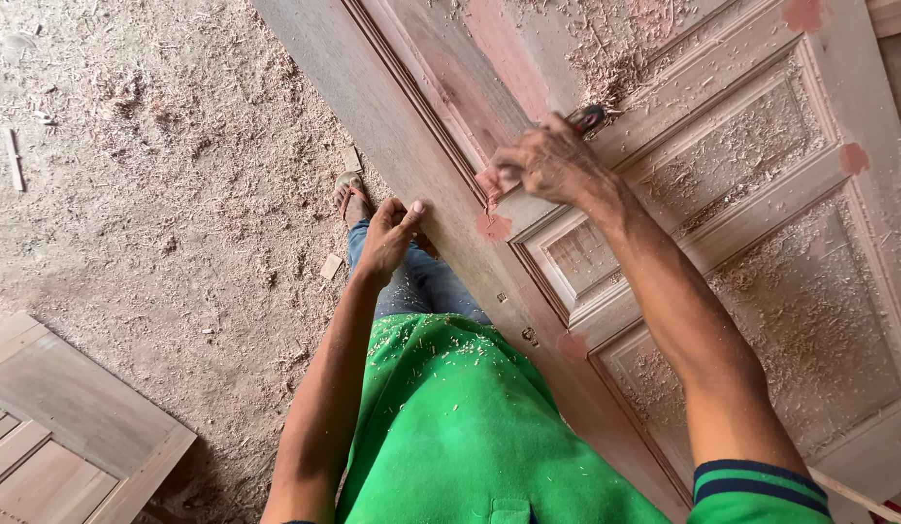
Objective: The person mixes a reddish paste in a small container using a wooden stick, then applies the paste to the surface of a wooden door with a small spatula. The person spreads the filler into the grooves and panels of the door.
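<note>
Fingers [404, 215] of the left hand [384, 238] spread and pressed flat against the near edge of the wooden door [741, 194], holding nothing, apparently bracing the panel. Fingers of the right hand [542, 163] curled tight round a small tool [586, 118], only its dark tip showing at one o'clock of the knuckles; kind of tool impossible to tell. Reddish filler patch [492, 226] just below that hand, at six o'clock, on the door's frame rail, with more such patches farther up toward one o'clock. Green shirt [450, 427] flecked with shavings nearest the camera, jeans and a sandalled foot [351, 194] beyond it. Door lying flat, carved panels face up, likely for easy reach. Sawdust-covered floor [159, 194] at nine to eleven o'clock. Another framed panel [72, 427] at eight o'clock, lying well apart.
</note>
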